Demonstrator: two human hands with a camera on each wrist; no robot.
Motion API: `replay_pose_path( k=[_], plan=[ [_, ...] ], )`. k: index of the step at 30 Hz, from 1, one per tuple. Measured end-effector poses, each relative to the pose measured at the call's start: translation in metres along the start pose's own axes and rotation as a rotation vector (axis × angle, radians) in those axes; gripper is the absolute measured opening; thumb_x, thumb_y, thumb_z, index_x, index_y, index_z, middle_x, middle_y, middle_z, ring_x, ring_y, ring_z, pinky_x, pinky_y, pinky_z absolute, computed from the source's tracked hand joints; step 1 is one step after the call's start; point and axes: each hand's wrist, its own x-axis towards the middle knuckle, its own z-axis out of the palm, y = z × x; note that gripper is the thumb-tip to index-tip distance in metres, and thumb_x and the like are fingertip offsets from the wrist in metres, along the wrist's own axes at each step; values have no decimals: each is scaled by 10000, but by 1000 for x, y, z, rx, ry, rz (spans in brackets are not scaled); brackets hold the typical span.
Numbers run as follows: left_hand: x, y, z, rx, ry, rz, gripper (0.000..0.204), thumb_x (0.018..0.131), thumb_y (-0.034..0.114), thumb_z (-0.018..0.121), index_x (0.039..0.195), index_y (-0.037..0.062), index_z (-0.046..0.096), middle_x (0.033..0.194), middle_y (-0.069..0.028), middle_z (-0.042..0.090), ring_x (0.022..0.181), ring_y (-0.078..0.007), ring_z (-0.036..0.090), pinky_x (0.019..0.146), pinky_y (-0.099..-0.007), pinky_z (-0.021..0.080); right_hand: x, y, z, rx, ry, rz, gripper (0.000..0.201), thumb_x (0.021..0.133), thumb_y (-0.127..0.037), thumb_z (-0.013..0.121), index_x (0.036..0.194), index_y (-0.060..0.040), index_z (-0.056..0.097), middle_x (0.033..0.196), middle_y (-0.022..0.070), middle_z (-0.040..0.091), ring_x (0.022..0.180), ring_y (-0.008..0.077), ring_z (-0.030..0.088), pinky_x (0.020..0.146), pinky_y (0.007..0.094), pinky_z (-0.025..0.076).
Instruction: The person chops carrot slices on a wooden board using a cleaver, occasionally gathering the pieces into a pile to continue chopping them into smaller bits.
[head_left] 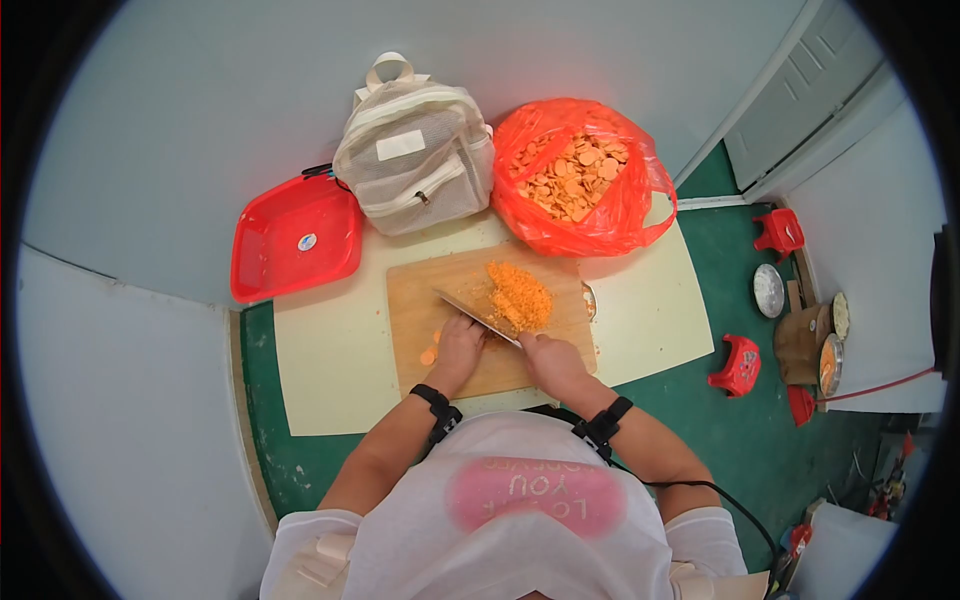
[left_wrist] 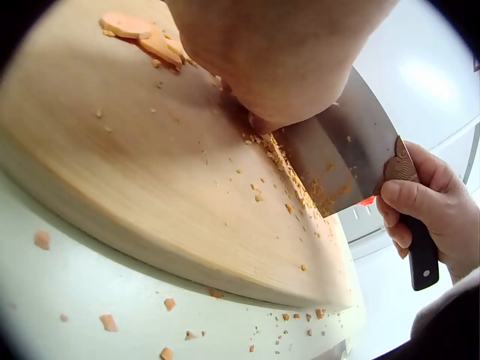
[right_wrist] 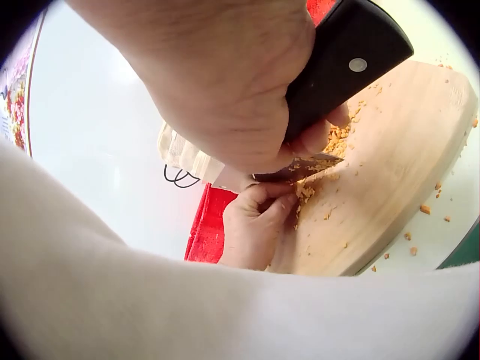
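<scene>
My right hand (head_left: 552, 362) grips the black handle (right_wrist: 349, 64) of a wide cleaver (left_wrist: 337, 142), whose blade edge rests on the wooden cutting board (head_left: 420, 290). Beside the blade, my left hand (head_left: 461, 345) lies low on the board with bent fingers; in the right wrist view its fingers (right_wrist: 274, 196) touch the area by the blade. What those fingers hold, if anything, is hidden. Chopped orange bits (head_left: 522, 297) are heaped beyond the blade. A few round orange slices (left_wrist: 127, 25) lie on the board to the left of my left hand.
Behind the board stand a red basin (head_left: 300, 270), a pale mesh backpack (head_left: 415, 165) and a red plastic bag (head_left: 640, 215) full of orange slices. Small crumbs are scattered on the pale table (head_left: 660, 320). Red stools (head_left: 738, 366) stand on the green floor at right.
</scene>
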Motion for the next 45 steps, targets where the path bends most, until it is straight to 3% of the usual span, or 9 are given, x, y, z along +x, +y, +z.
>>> replay_pose_path(
  k=[7,12,21,41,45],
  plan=[
    [-10,-13,10,-10,19,17,213,707,46,671,919,55,676,998,-129,633,958,-328,569,833,-410,469,4,-6,-4,-55,-14,-71,136,844,-68,500,968,-29,539,809,191,644,749,351,657,630,443,522],
    [-9,-3,0,144,-93,96,179,771,117,631,908,9,672,949,-145,644,978,-315,574,880,-396,464,21,-4,10,-85,-41,-96,148,829,-67,519,972,-28,522,801,186,633,734,346,655,619,444,521],
    [-7,17,-13,196,-225,60,248,816,156,616,1004,1,665,981,-151,637,1011,-321,559,890,-406,456,17,-5,3,-79,-20,-129,129,845,-71,511,961,-17,526,797,189,636,733,339,662,615,434,526],
    [-13,17,-13,126,-271,7,299,799,178,635,1046,11,660,1019,-158,637,1026,-315,563,904,-402,457,25,-3,16,-86,16,-172,140,819,-74,538,949,-29,511,774,183,625,691,341,651,581,429,516],
    [-13,19,-14,152,-247,1,316,810,187,639,1066,3,649,1042,-164,632,1005,-321,575,895,-398,462,26,-3,7,-71,-50,-150,124,826,-66,532,942,-22,533,816,194,634,748,348,658,616,442,525]
  ],
)
